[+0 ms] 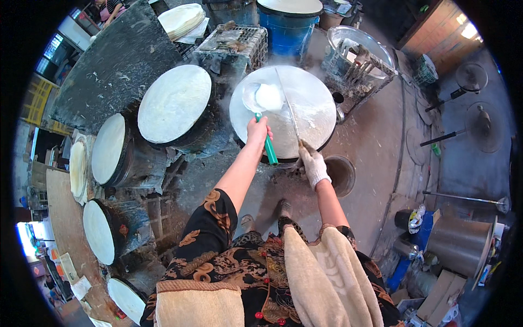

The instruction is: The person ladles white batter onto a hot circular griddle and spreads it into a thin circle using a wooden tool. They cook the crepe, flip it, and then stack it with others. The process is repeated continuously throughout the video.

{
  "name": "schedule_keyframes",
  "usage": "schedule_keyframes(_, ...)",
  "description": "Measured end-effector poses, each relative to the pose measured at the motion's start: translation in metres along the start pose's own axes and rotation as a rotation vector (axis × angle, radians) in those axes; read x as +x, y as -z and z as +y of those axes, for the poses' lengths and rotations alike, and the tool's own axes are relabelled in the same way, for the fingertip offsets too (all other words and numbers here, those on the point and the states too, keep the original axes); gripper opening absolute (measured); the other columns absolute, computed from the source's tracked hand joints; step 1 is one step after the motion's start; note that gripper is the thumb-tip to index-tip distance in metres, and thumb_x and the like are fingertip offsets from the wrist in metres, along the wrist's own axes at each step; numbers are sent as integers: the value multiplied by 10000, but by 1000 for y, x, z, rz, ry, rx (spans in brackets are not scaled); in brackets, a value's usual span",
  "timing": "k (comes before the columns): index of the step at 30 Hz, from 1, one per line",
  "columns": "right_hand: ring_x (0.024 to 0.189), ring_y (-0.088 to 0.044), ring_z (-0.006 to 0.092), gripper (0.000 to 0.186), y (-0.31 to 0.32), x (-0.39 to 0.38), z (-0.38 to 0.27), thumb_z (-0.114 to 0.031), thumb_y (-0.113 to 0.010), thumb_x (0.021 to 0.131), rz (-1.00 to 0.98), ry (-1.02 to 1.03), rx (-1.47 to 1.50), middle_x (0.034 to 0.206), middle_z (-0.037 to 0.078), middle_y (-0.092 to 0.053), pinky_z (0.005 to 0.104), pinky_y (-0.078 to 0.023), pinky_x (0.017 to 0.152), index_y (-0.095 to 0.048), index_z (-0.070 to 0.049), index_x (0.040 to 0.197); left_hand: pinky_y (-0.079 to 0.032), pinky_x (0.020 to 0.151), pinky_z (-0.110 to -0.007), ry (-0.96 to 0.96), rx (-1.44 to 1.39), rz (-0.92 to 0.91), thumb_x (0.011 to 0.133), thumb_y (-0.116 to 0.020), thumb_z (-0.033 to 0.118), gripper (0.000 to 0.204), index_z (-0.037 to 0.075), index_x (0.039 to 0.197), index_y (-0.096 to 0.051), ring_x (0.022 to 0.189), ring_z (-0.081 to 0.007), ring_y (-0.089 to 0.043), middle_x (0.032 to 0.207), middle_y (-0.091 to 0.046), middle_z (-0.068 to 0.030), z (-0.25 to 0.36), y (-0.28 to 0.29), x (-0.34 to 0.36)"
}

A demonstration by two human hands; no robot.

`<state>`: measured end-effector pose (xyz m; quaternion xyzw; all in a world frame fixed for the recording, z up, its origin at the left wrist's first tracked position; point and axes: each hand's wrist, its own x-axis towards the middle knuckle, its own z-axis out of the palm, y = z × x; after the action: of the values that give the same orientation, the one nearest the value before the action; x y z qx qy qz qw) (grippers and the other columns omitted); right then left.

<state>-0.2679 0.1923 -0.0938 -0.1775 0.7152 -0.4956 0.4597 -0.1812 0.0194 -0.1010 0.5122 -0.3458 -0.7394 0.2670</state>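
Nearest, the person's patterned dark top and tan apron [321, 283] are filling the lower edge, both forearms reaching up from there; the left hand [257, 132] is bare, fingers wrapping tight around the green handle of a ladle [265, 111], whose bowl is lying over the left part of the round steaming plate [313, 101] with a white blob of batter sitting in it; the right hand [312, 162] is wearing a white glove, fingers closing on the near end of a long thin stick [287, 106] that is running up across the plate's middle, whether it is touching the surface I cannot tell; the plate is sitting just ahead of both hands, a thin pale film of batter covering it and steam rising around its rim; just right of the gloved hand a round hole [341, 173] is opening in the stained worktop; to the left, four more round plates with white sheets are curving away, the closest one [174, 102] just beside the working plate; farther back a wire crate [234, 41], a blue barrel [289, 24] and a stack of finished white sheets [182, 19] are standing beyond the plates
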Motion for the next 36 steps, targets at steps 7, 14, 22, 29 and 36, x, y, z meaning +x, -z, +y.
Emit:
schedule_keyframes(7, 558, -479, 55, 412, -3, -14, -12, -281, -517, 918, -62, -28, 36, 724, 4, -583, 221, -406, 514, -528, -74, 1275, -326, 334, -211, 371, -672, -420, 933, -469, 196, 193, 80, 788, -418, 401, -69, -385, 559, -425, 29, 33, 31, -25)
schedule_keyframes(14, 943, -639, 228, 441, -14, 11, 48, -274, -508, 900, 164, 322, -377, 1105, 198, -625, 329, -461, 853, -513, -34, 1270, -227, 295, -197, 139, -380, -347, 945, -478, 318, 380, 177, 604, -388, 334, -61, -328, 426, -324, 57, 67, 37, -84)
schedule_keyframes(22, 1087, -538, 158, 455, -21, -26, 18, -231, -531, 911, 318, 236, -87, 1214, 122, -581, 262, -391, 938, -476, 31, 1279, -316, 305, -184, 40, -814, -768, 992, -382, 182, 243, 73, 1190, -474, 365, -46, -355, 538, -350, 38, 88, 113, -147)
schedule_keyframes(29, 961, -586, 140, 413, -78, -51, 58, -214, -611, 840, -169, 204, -157, 1054, 110, -645, 253, -425, 874, -563, -11, 1195, -292, 287, -194, 163, -616, -267, 972, -438, 191, 186, 95, 1116, -506, 348, -47, -345, 519, -376, 56, 11, 216, -201)
schedule_keyframes(36, 724, -572, 195, 208, -141, 27, 51, -20, -578, 805, -153, 68, 627, 744, 49, -562, 314, -456, 675, -606, -55, 1008, -281, 311, -206, 212, -639, -127, 962, -452, 174, 161, 116, 1106, -495, 368, -63, -340, 542, -376, 38, -27, 278, -265)
